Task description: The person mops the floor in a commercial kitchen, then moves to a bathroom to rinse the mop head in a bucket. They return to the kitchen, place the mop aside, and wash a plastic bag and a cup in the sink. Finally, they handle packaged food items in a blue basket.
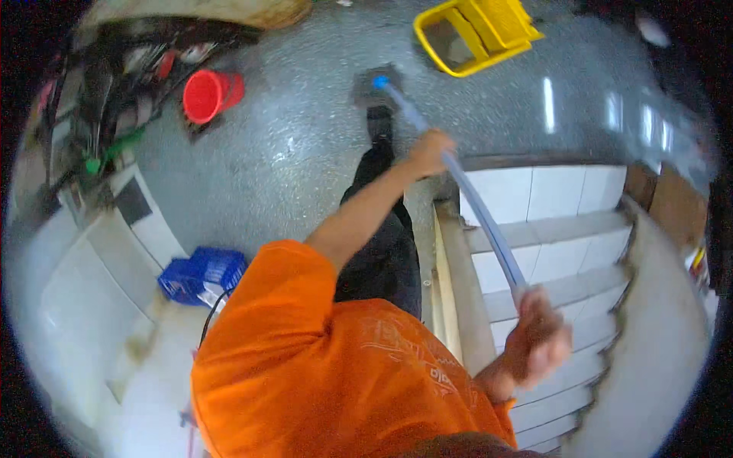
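Observation:
My left hand is closed around the middle of a long pale-blue mop handle, with that arm stretched out in front. Lower on the right, my right hand grips the handle's upper end; it is blurred. The handle runs away from me to a bright blue joint. Around the joint a dark, blurred mop head lies on the grey speckled floor, just ahead of my dark shoe.
A yellow mop bucket stands ahead to the right, a red bucket to the left. Blue plastic baskets are near my left side. White-tiled steps lie at the right behind a raised edge. Clutter lines the far left.

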`<state>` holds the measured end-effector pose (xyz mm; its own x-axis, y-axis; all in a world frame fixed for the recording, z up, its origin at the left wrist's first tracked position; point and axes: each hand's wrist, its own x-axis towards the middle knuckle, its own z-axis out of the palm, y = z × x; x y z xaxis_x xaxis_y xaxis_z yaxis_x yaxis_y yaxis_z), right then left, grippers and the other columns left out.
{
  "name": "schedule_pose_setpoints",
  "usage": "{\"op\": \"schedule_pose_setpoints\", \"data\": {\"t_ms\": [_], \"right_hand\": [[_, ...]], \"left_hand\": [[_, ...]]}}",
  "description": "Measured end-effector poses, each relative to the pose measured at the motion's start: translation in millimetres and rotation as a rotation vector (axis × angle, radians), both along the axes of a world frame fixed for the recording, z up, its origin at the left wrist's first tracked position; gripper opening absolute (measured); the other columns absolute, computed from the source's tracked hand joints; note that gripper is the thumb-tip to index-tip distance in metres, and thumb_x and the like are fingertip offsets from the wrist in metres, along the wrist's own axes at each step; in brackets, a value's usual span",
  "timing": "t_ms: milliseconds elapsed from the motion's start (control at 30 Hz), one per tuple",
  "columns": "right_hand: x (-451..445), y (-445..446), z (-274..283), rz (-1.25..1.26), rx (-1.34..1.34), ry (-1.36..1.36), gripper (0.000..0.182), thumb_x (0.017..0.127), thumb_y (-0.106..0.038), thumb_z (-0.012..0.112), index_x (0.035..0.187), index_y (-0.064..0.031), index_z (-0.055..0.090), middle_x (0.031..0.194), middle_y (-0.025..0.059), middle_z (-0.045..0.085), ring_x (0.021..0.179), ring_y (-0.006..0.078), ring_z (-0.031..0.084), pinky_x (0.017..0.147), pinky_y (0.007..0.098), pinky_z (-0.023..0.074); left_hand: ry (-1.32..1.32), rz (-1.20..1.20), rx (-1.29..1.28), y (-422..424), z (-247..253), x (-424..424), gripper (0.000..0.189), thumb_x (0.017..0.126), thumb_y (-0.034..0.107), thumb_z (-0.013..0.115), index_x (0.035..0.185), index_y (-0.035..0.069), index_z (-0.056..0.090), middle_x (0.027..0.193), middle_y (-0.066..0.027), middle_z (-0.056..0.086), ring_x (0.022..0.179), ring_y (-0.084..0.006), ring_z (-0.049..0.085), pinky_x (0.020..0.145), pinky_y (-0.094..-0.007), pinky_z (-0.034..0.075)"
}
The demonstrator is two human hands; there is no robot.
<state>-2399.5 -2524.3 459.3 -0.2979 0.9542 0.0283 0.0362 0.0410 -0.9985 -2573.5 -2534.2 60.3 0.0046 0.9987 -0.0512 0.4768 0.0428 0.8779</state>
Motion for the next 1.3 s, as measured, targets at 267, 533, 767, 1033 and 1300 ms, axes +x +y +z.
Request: {"op": "schedule_pose_setpoints", "data": {"t_ms": [267,533,767,1033,1300], "right_hand": [[-58,61,-15,0.08,-0.082,0.265,0.017,0.081,-0.01,0.051,0.067,-0.0169,0.044,0.052,-0.0052,0.029,0.05,0.0117,0.029,0.059,0.0336,0.0265],[-189,75,-38,0.404,-0.131,0.181,0.024,0.088,-0.012,0.053,0.067,-0.0149,0.041,0.055,-0.0048,0.028,0.054,0.0122,0.035,0.063,0.036,0.0288],[-154,104,31,0.467,-0.13,-0.397,0.02,0.093,-0.016,0.05,0.076,-0.0058,0.046,0.069,0.0067,0.046,0.068,0.0215,0.049,0.089,0.0565,0.0469],[-172,90,-3,0.793,-0.104,-0.778,0.031,0.103,-0.018,0.037,0.124,0.0003,0.049,0.108,0.0131,0.061,0.085,0.0218,0.061,0.095,0.0448,0.0489],[-146,45,-139,1.348,-0.506,-0.971,0.048,0.102,-0.026,0.048,0.146,-0.0089,0.04,0.092,0.0088,0.062,0.07,0.0113,0.055,0.056,0.0232,0.0452]], "left_hand": [[0.017,-0.076,-0.195,70,34,-76,0.015,0.064,0.021,0.072,0.07,0.008,0.066,0.076,-0.0165,0.065,0.086,-0.0382,0.064,0.079,-0.0487,0.051],[0.183,0.432,0.064,48,-16,-214,0.017,0.067,0.021,0.071,0.066,0.009,0.059,0.071,-0.0147,0.061,0.074,-0.0371,0.061,0.071,-0.048,0.049],[-0.035,0.377,-0.303,-15,41,-97,0.02,0.061,0.024,0.075,0.073,0.009,0.069,0.077,-0.0158,0.064,0.082,-0.0379,0.062,0.082,-0.0489,0.047],[0.148,0.383,-0.349,-60,21,-152,0.017,0.063,0.023,0.069,0.069,0.007,0.068,0.065,-0.0181,0.063,0.065,-0.041,0.065,0.07,-0.0488,0.054],[0.78,0.593,-0.678,-153,-69,-174,0.01,0.079,0.016,0.06,0.077,0.016,0.07,0.085,-0.0085,0.068,0.091,-0.0304,0.066,0.091,-0.0522,0.048]]}}
